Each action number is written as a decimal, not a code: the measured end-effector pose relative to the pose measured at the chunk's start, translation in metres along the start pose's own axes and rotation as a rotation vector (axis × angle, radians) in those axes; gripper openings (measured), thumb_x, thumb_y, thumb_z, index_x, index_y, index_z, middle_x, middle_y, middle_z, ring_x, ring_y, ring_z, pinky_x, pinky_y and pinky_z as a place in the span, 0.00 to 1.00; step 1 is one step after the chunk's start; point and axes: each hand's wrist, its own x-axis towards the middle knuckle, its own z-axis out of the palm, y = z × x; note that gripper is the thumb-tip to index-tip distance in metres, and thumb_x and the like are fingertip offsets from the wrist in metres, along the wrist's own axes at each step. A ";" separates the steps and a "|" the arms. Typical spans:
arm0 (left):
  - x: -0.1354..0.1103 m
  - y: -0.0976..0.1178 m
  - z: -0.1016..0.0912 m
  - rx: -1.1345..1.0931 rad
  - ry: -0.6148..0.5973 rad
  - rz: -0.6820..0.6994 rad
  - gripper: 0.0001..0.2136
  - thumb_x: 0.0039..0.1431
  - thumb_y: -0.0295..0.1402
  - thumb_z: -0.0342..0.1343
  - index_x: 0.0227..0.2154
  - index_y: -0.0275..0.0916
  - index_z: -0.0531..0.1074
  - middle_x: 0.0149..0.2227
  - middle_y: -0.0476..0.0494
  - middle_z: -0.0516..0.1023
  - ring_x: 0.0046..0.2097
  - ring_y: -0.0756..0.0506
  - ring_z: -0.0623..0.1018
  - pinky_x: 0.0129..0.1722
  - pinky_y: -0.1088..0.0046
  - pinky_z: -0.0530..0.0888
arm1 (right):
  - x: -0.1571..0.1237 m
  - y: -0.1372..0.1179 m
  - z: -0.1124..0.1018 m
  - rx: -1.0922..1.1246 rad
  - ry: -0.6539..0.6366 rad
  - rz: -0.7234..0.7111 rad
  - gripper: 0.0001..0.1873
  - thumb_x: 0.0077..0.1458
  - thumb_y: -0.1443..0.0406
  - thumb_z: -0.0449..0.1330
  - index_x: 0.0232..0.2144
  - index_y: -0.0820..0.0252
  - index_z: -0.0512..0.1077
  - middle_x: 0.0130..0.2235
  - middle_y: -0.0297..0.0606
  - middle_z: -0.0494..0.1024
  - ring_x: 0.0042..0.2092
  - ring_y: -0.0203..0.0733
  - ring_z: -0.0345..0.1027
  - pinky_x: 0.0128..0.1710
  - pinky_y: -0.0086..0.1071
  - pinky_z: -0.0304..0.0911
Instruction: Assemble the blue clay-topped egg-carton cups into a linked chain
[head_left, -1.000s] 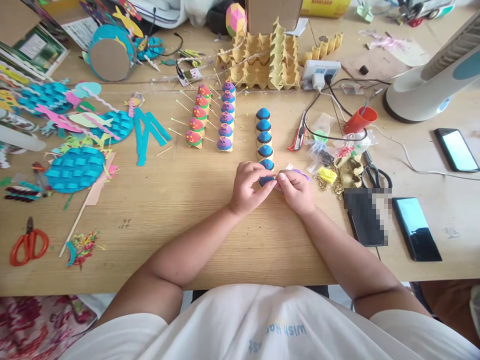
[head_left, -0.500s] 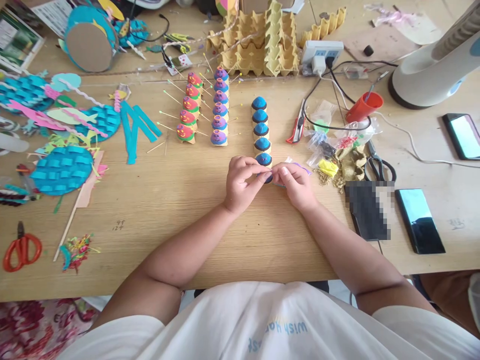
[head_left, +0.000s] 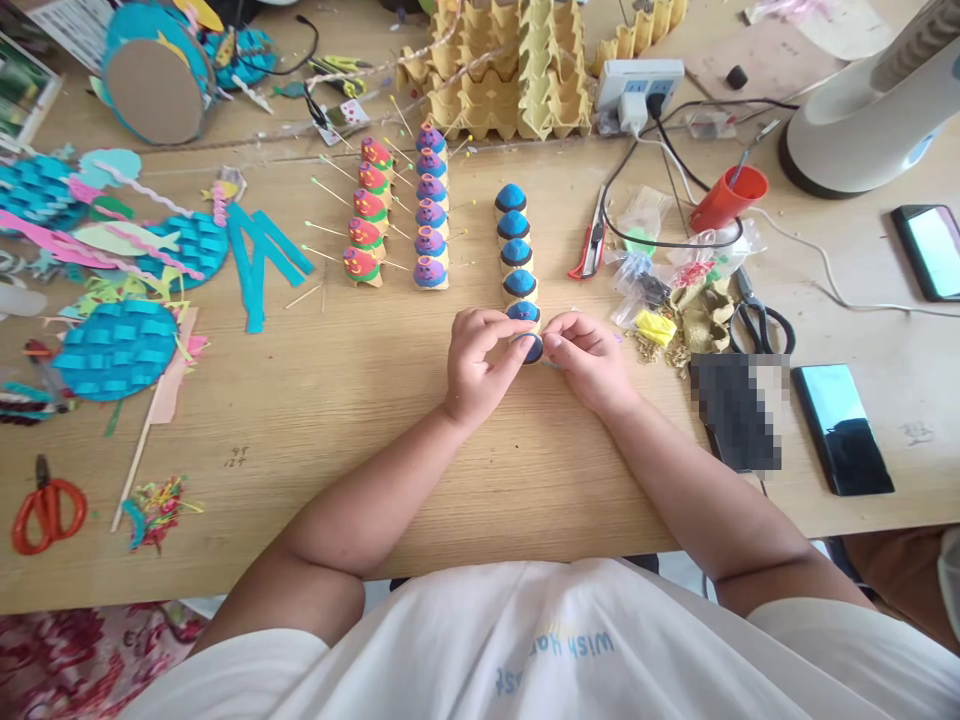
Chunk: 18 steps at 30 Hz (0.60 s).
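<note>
Blue-topped cup [head_left: 532, 349], pinched between left hand [head_left: 480, 362] and right hand [head_left: 590, 360], both curled tight

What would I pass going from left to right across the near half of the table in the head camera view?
orange scissors → blue woven paper disc → left hand → blue-topped cup at its fingertips → right hand → black scissors → dark phone

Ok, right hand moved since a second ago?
No. Right hand sits at the near end of the blue-topped cup row as before; only the camera view shifted.
</note>
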 end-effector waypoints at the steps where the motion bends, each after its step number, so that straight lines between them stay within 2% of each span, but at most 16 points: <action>1: 0.000 0.000 0.000 -0.009 0.017 -0.018 0.07 0.71 0.40 0.61 0.44 0.46 0.82 0.41 0.47 0.83 0.46 0.46 0.79 0.52 0.64 0.76 | 0.000 0.001 -0.001 -0.007 -0.007 -0.003 0.19 0.53 0.51 0.76 0.33 0.57 0.76 0.29 0.29 0.75 0.30 0.32 0.62 0.33 0.30 0.61; 5: -0.001 -0.001 0.002 -0.020 0.035 -0.062 0.07 0.72 0.40 0.60 0.43 0.45 0.81 0.41 0.47 0.84 0.46 0.46 0.80 0.53 0.64 0.77 | 0.000 0.002 -0.002 -0.036 -0.022 -0.015 0.20 0.58 0.48 0.71 0.31 0.56 0.73 0.27 0.30 0.73 0.28 0.32 0.57 0.30 0.31 0.55; 10: 0.000 0.000 0.002 -0.024 0.033 -0.059 0.07 0.72 0.39 0.59 0.43 0.45 0.80 0.40 0.47 0.85 0.46 0.47 0.81 0.53 0.64 0.77 | 0.000 0.001 -0.001 -0.090 0.002 -0.057 0.27 0.59 0.44 0.69 0.22 0.57 0.71 0.24 0.31 0.71 0.25 0.32 0.55 0.26 0.31 0.51; 18: -0.001 0.000 0.002 -0.003 0.024 -0.085 0.09 0.73 0.42 0.58 0.43 0.45 0.80 0.41 0.46 0.85 0.47 0.46 0.82 0.53 0.63 0.78 | 0.000 0.000 0.000 -0.070 0.014 -0.020 0.19 0.49 0.48 0.77 0.32 0.55 0.81 0.31 0.32 0.80 0.30 0.33 0.66 0.35 0.31 0.66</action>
